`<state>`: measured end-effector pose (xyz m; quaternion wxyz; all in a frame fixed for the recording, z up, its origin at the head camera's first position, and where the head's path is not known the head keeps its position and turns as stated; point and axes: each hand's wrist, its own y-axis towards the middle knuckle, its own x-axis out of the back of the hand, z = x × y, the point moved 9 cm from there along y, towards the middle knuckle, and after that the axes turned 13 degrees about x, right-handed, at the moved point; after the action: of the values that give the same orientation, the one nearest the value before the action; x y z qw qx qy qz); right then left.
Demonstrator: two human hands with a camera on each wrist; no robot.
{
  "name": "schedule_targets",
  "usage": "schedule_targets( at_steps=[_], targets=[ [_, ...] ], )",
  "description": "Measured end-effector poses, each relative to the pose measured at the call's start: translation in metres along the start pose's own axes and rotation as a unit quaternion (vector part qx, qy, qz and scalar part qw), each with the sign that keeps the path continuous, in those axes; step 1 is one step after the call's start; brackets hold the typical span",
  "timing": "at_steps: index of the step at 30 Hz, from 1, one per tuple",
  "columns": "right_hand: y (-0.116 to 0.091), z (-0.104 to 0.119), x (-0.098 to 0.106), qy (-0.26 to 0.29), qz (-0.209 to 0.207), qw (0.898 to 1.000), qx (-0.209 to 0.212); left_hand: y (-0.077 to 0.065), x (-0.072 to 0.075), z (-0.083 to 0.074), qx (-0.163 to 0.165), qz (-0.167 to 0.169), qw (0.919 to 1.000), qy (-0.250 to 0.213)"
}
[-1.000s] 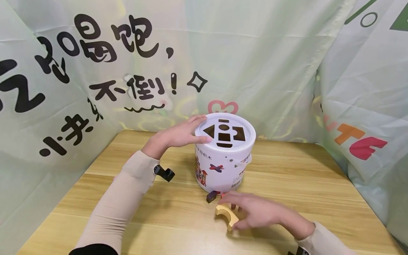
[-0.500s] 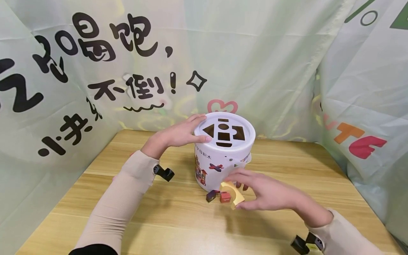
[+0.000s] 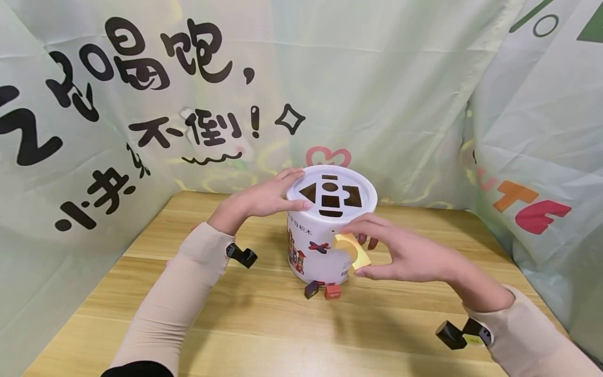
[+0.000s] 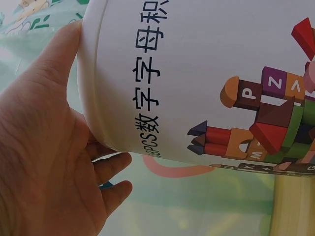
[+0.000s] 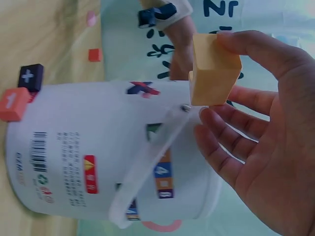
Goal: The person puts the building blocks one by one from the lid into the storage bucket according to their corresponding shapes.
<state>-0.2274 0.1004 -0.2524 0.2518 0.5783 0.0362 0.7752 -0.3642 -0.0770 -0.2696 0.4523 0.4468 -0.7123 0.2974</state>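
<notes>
A white lidded bucket [image 3: 315, 262] with printed toy-block pictures stands upright on the wooden table. Its lid [image 3: 301, 210] has several shaped cut-outs, among them a triangle, a circle and a rectangle. My left hand [image 3: 261, 199] rests on the lid's left rim, thumb toward the front; the left wrist view shows its fingers spread and loose beside the rim. My right hand [image 3: 410, 251] pinches a yellow arch-shaped block [image 3: 361, 257] between thumb and fingertips, raised in front of the bucket's right side. In the right wrist view the arch block [image 5: 214, 73] is seen end-on.
A dark block [image 3: 311, 289] and a red block [image 3: 332, 291] lie at the bucket's front base. Farther off in the right wrist view lies another red block [image 5: 95, 55]. The bucket's white handle [image 5: 142, 167] hangs on its right side. Printed curtains [image 3: 405, 104] enclose the table.
My right hand has lifted the yellow arch block from the table, up beside the bucket's upper front, uncovering the red block below. My left hand has stayed at the rim.
</notes>
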Motion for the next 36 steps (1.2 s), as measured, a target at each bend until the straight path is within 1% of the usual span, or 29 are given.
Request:
schedule_targets(
  at_steps=[6, 8, 13, 17, 22, 29, 36],
  targets=[
    [0.008, 0.0, 0.024, -0.027, -0.028, 0.999, 0.019, 0.001, 0.0, 0.001, 0.001, -0.002, 1.0, 0.001],
    [0.01, -0.002, 0.031, -0.029, -0.036, 0.999, 0.017, 0.0, 0.0, 0.001, 0.002, -0.002, 1.0, 0.002],
    [0.01, -0.014, 0.043, -0.022, -0.047, 0.998, -0.018, 0.0, 0.0, 0.001, 0.006, -0.003, 1.0, 0.005],
    [0.014, -0.024, 0.054, -0.028, -0.068, 0.997, -0.038, 0.0, 0.0, 0.002, 0.006, -0.003, 1.0, 0.005],
    [0.02, -0.042, 0.061, -0.02, -0.085, 0.993, -0.074, -0.001, 0.001, 0.002, 0.006, -0.004, 1.0, 0.004],
    [0.024, -0.065, 0.066, -0.033, -0.081, 0.988, -0.126, -0.001, 0.001, 0.002, 0.009, -0.001, 1.0, 0.003],
    [0.025, -0.088, 0.066, -0.045, -0.071, 0.981, -0.175, -0.001, 0.002, 0.001, 0.007, -0.007, 0.9999, 0.007]
  ],
)
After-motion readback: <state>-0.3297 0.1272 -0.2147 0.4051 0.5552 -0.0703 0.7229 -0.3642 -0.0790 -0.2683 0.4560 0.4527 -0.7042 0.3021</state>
